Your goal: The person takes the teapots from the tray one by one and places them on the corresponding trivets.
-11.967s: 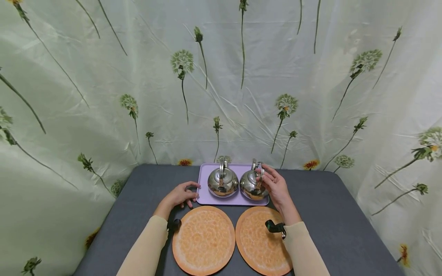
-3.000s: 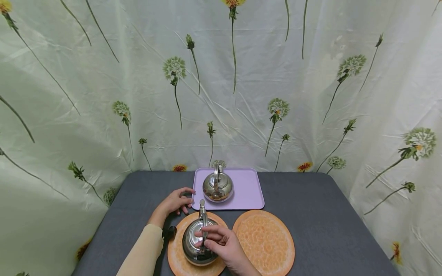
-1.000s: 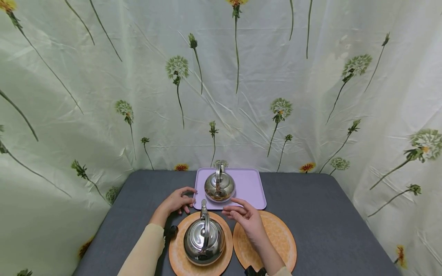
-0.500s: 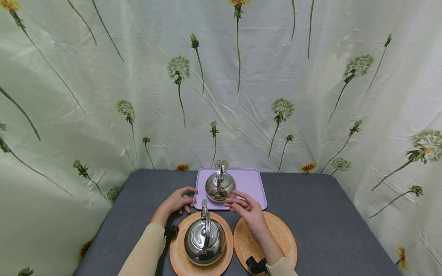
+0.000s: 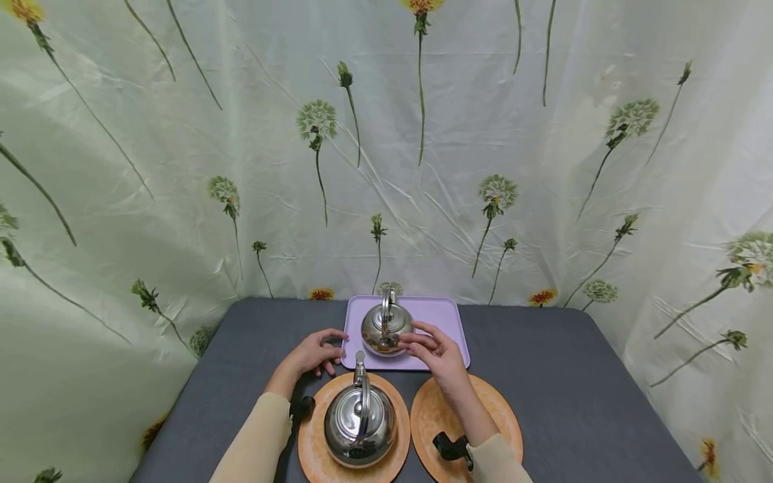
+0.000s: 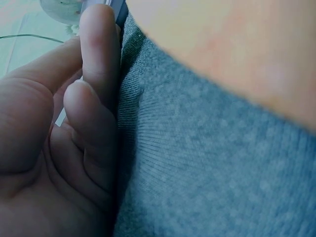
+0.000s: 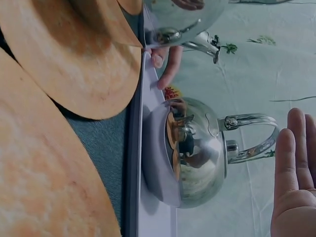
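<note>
A steel kettle stands upright on the left part of a lilac tray at the back of the table. My right hand hovers just right of it, holding nothing; in the right wrist view its straight fingers are apart from the kettle's arched handle. A second steel kettle sits on the left round orange mat, its spout toward the tray. My left hand rests by the tray's left edge, fingers loosely bent, fingertips at the rim.
Another round orange mat lies beside the left one, partly under my right forearm. A dark grey cloth covers the table. Behind it hangs a pale curtain printed with dandelions.
Earlier both kettles stood on the tray; my right hand carried the right one to the left mat and let go. It has since moved up beside the other kettle. My left hand has stayed put.
</note>
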Tool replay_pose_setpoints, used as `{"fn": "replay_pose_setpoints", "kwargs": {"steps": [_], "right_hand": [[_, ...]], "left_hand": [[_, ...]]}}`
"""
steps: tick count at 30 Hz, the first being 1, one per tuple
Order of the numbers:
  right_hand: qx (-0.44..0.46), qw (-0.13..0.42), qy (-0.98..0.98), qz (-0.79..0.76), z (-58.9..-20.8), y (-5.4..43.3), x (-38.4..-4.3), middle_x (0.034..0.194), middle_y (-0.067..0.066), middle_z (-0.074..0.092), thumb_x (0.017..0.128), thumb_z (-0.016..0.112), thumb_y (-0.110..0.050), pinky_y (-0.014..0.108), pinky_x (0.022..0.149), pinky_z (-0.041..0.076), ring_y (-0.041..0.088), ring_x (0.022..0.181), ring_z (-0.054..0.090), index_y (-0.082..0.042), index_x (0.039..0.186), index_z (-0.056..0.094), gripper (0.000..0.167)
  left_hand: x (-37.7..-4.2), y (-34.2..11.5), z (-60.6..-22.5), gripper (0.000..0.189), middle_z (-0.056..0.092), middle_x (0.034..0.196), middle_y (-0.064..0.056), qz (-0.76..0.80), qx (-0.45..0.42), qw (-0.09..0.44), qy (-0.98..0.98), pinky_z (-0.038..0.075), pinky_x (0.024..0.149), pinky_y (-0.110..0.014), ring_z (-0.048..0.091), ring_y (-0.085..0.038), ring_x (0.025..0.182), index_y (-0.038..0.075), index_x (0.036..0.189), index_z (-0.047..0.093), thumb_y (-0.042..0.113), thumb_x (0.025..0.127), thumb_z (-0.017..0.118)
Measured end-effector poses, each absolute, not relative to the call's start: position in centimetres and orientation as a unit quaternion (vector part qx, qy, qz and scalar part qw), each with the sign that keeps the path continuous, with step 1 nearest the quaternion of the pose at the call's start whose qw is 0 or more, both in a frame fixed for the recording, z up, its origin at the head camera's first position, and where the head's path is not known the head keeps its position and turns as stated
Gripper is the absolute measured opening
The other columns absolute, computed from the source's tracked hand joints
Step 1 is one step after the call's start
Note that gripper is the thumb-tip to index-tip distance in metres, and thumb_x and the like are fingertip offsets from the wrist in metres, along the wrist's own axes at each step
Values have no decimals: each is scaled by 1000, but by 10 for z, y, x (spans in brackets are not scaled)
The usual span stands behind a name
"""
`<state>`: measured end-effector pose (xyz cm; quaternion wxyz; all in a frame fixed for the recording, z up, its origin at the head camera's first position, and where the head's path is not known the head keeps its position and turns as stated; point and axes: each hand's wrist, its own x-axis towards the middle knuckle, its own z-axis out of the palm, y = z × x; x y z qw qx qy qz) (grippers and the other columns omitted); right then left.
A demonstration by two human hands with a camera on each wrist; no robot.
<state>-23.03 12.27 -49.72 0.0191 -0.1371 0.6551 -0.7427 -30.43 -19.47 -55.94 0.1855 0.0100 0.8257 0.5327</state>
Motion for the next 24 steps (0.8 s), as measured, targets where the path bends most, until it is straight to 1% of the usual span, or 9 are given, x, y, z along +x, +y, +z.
{"fn": "replay_pose_setpoints", "kwargs": {"steps": [4, 11, 14, 18, 21, 24], "right_hand": [[-137, 15, 659, -739, -497, 123, -236, 127, 21, 76, 104, 67, -8, 27, 96, 60, 11, 105, 78, 6, 151, 49, 52], [-124, 13, 656, -745, -494, 123, -245, 122, 11, 79, 104, 66, -5, 25, 96, 59, 10, 104, 78, 4, 151, 51, 50], [-122, 12, 658, -743, -492, 123, -248, 124, 13, 78, 104, 66, -5, 26, 96, 59, 11, 105, 78, 0, 150, 54, 48], [-121, 11, 663, -739, -493, 121, -252, 128, 20, 76, 104, 66, -5, 27, 96, 59, 15, 108, 78, -5, 149, 57, 46], [-116, 13, 662, -740, -495, 121, -257, 130, 24, 74, 104, 66, -5, 31, 97, 60, 14, 107, 78, -6, 149, 57, 46], [-109, 13, 664, -740, -498, 120, -262, 131, 24, 73, 103, 66, -5, 36, 99, 60, 11, 106, 78, -6, 149, 57, 47]], "left_hand": [[-305, -195, -560, 42, 72, 78, -1, 531, 9, 185, 827, 44, 45, -23, 65, -9, 52, 15, 141, 63, 17, 100, 72], [-305, -195, -561, 42, 72, 78, -1, 531, 14, 184, 827, 45, 45, -23, 66, -10, 52, 14, 142, 63, 17, 100, 72], [-305, -195, -562, 42, 72, 78, -1, 531, 11, 184, 827, 45, 45, -23, 66, -10, 52, 15, 141, 63, 17, 100, 72], [-305, -195, -563, 42, 72, 79, -2, 532, 8, 184, 826, 44, 45, -24, 66, -10, 53, 15, 141, 64, 18, 100, 73], [-305, -195, -563, 42, 72, 79, -2, 531, 8, 183, 827, 44, 45, -24, 66, -10, 52, 15, 141, 64, 18, 100, 73], [-305, -194, -562, 42, 72, 79, -2, 531, 8, 182, 827, 44, 45, -24, 65, -10, 52, 15, 141, 64, 17, 100, 73]]}}
